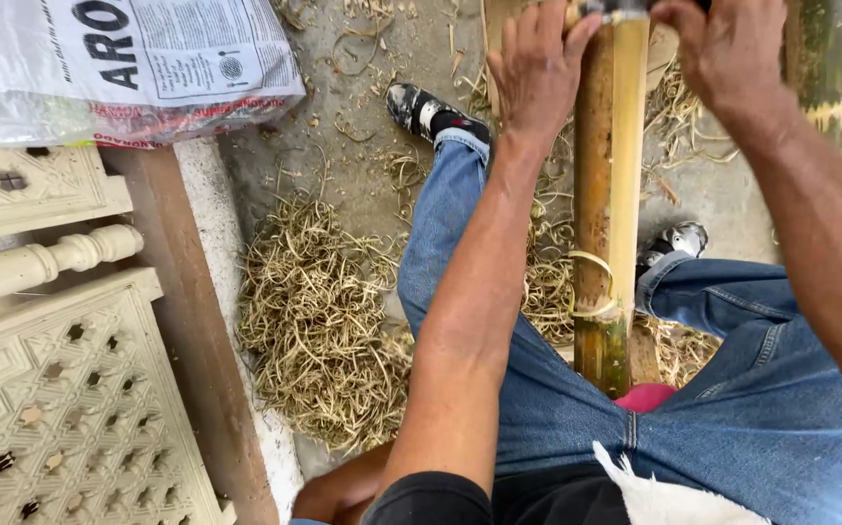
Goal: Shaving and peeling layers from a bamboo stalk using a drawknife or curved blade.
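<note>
A thick bamboo pole (607,194), yellow-brown with a green lower end, leans between my knees, and a thin peeled strip curls off it. My left hand (537,73) and my right hand (722,53) both reach to its far end at the frame's top. Each is closed on one end of a dark drawknife (625,8) laid across the pole. The tool's blade is mostly cut off by the frame edge. My legs in blue jeans (732,408) straddle the pole, with a patterned shoe (421,107) on the left and another (678,238) on the right.
A heap of curled bamboo shavings (319,331) covers the concrete floor left of my leg. Carved cream panels and a baluster (51,369) lie at the left by a wooden beam (192,331). A printed plastic sack (129,68) sits top left. A second green pole (819,58) stands top right.
</note>
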